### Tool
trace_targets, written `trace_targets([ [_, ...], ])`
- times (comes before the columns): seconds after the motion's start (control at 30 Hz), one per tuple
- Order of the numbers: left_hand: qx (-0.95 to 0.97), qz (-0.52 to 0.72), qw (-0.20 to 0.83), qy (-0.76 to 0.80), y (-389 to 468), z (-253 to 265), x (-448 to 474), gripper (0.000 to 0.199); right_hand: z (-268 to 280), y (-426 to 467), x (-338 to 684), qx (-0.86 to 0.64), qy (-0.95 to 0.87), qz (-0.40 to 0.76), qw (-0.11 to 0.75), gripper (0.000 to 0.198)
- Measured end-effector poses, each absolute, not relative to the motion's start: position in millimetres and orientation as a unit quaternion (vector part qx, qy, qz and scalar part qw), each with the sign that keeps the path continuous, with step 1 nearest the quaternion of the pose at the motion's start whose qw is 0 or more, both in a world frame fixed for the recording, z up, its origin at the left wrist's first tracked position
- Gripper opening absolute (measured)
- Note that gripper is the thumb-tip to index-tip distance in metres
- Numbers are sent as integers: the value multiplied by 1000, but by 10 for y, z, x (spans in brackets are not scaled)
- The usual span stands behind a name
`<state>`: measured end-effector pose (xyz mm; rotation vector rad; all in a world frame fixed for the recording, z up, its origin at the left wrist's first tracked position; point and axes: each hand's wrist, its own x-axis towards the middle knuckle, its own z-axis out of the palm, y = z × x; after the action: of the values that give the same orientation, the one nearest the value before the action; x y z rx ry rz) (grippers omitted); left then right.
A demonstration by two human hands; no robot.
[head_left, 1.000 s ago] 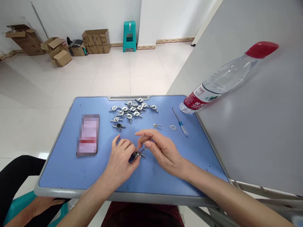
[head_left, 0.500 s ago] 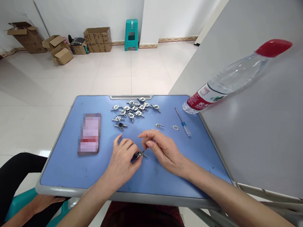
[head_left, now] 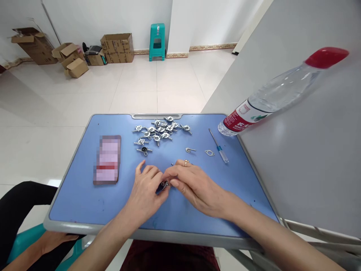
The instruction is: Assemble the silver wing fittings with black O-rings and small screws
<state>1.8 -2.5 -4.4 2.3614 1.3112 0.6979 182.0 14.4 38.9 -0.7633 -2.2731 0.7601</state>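
Observation:
My left hand [head_left: 148, 188] is closed around a small metal fuel valve [head_left: 164, 184] with a lever, holding it just above the blue table. The fingers cover much of it. At the valve's right side, the thumb and forefinger of my right hand [head_left: 194, 184] are pinched together. Whatever lies between those fingertips is hidden. Beyond my hands sits a pile of similar fuel valves [head_left: 160, 130], with one showing its black inner face [head_left: 144, 149] nearer to me. A loose lever [head_left: 190, 150] and a flat metal plate [head_left: 209, 153] lie to the right.
A screwdriver [head_left: 218, 146] with a clear handle lies on the right of the table [head_left: 76, 188]. A water bottle [head_left: 254, 109] stands at the right edge by a grey panel. On the left is a phone [head_left: 107, 160]. Another person's leg [head_left: 25, 207] shows at lower left.
My right hand has moved left and closer to the valve, its fingertips now against it. The left hand keeps its hold in the same place.

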Motion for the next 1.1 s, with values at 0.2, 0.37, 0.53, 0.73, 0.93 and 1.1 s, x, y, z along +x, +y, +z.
trace_targets([
  [0.2,833,235,185,466,-25,-29,12,6,512,122,1927,-316,-879,261,242,23],
  [0.37,836,245,170,462,-40,-46,11,10,316,126,1847,-301,-893,113,314,18],
  [0.53,834,239,174,465,-36,-34,12,9,375,90,1846,-322,-888,157,288,24],
  [0.73,836,223,179,468,-33,-19,14,7,363,104,1889,-314,-878,153,328,29],
  [0.93,835,231,175,467,-30,-19,13,8,315,118,1872,-330,-873,124,337,27],
  [1.1,837,230,172,465,-36,-25,11,7,317,120,1880,-295,-857,165,389,28],
])
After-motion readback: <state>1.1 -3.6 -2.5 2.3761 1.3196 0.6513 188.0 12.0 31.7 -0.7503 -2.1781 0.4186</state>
